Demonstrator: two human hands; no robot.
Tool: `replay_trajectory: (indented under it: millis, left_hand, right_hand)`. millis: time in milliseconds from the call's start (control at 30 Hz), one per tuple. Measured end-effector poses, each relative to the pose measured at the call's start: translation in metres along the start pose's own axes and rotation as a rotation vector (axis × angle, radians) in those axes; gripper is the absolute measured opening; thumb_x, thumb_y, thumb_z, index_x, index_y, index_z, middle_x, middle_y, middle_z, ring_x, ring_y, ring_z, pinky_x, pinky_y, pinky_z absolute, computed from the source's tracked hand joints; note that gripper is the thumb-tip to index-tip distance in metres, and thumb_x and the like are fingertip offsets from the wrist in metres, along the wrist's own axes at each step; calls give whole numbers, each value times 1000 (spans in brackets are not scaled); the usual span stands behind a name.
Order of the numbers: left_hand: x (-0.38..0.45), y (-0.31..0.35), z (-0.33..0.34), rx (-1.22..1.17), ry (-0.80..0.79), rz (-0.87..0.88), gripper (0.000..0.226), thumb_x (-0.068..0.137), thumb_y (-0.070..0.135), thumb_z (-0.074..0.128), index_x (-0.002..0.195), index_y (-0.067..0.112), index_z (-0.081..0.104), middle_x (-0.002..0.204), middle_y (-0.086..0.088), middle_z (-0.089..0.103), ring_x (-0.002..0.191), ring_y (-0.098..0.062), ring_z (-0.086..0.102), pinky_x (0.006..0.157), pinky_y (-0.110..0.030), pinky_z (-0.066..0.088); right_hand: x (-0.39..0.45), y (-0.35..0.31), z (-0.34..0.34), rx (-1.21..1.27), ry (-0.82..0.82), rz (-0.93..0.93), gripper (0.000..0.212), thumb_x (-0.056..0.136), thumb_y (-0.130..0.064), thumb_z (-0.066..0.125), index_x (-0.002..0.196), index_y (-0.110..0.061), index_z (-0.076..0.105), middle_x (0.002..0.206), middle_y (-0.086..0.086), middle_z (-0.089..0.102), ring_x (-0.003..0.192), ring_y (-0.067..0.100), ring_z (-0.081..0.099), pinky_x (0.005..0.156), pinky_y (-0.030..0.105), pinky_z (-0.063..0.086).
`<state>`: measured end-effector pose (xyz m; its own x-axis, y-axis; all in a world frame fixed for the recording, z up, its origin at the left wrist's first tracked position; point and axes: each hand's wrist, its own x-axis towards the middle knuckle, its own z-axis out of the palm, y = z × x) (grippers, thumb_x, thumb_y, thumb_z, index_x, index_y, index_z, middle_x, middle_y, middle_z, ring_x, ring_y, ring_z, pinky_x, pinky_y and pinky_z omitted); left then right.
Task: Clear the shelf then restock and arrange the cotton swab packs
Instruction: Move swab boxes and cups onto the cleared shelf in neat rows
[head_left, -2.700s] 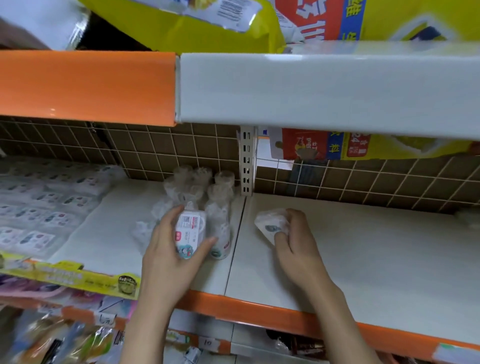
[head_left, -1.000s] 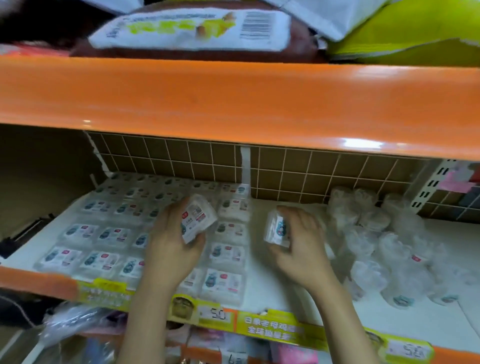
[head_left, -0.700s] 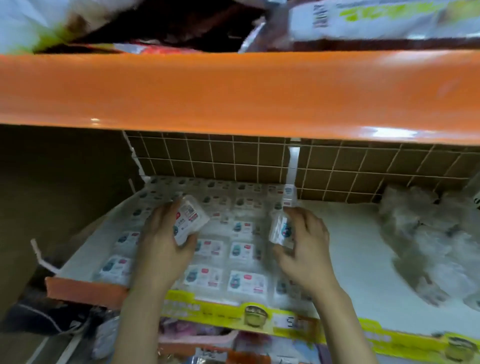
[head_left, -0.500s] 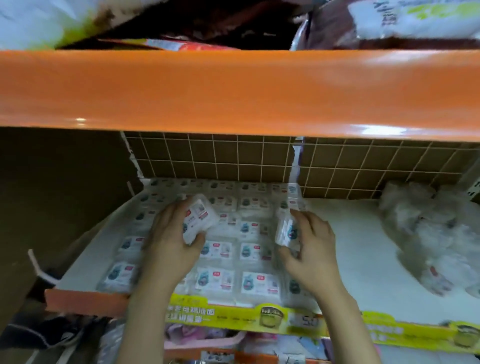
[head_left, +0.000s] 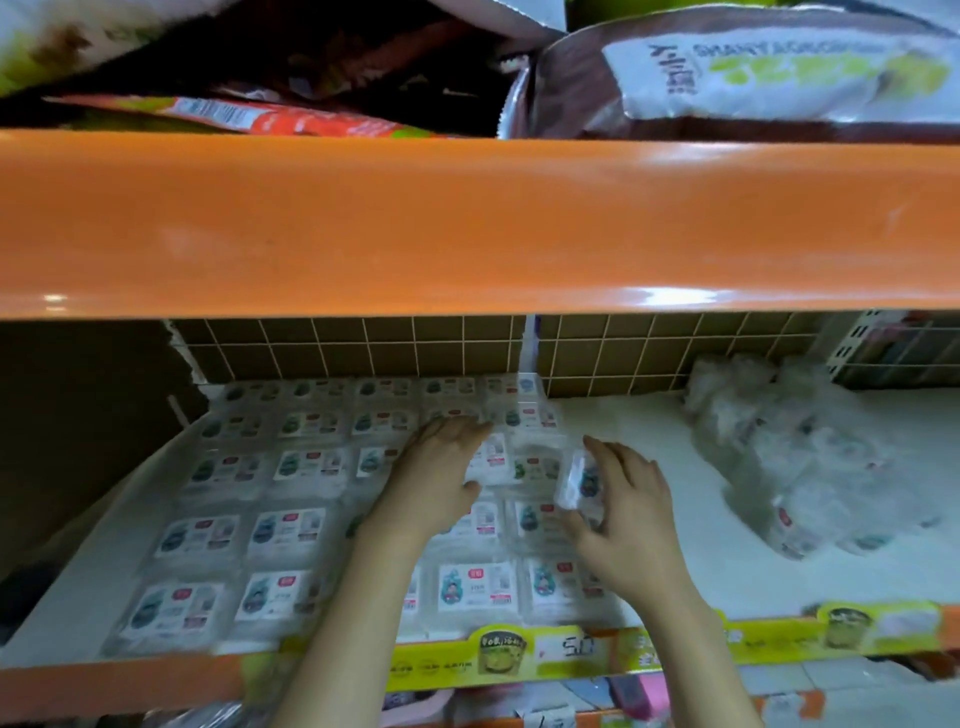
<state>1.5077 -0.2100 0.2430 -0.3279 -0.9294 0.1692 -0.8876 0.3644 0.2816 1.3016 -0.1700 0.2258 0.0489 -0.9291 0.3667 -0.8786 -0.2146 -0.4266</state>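
A change is seen in the left hand (head_left: 434, 480): the cotton swab pack pinched in it half a second ago is gone from its grip, and the hand is now laid flat, fingers spread, on the grid of packs (head_left: 291, 530). The pack appears to have been set down beneath those fingers (head_left: 462, 434), though which one it is cannot be told.

The right hand (head_left: 623, 525) is still curled round a second pack (head_left: 574, 480), held on edge between thumb and fingertips just right of the left hand, above the grid's near right corner.

On the shelf (head_left: 675, 571), bare white surface is left to the right of both hands — beyond it lies a loose heap of clear-wrapped packs (head_left: 800, 462).

One more pack is judged placed; the held one is likely meant for the next slot, with the heap yet to be arranged.
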Motion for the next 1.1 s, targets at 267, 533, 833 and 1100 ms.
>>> replay_trajectory:
  millis: [267,533,833,1100]
  left_hand:
    - [1,-11,16,58,-133,-50,63,96,24,47,150,22,15,158,3,9,145,-13,5,118,-31,2]
    - [-39,-28,20,-8,66,-256,69,90,55,29,149,21,20,158,-1,12,145,-19,6,118,-36,7]
    - [-64,-46,38,50,210,-422,64,85,48,30,131,11,54,137,-13,50,127,-35,45,106,-48,32]
    - [-64,-48,40,55,208,-418,62,85,48,31,131,12,55,138,-13,50,127,-34,45,105,-47,31]
  right_hand:
    - [3,4,14,19,-51,-34,75,64,-46,45,129,-10,53,120,9,57,112,32,51,99,55,38]
    - [15,-8,21,28,-156,-82,81,66,-40,50,142,-15,38,137,5,45,129,26,37,112,43,16]
    - [46,-8,35,-70,-331,-173,76,68,-39,42,143,-23,34,143,0,42,137,23,26,114,40,18]
    - [39,-11,54,-75,-203,-304,56,69,-29,53,123,-13,57,125,7,59,113,32,56,101,41,38]
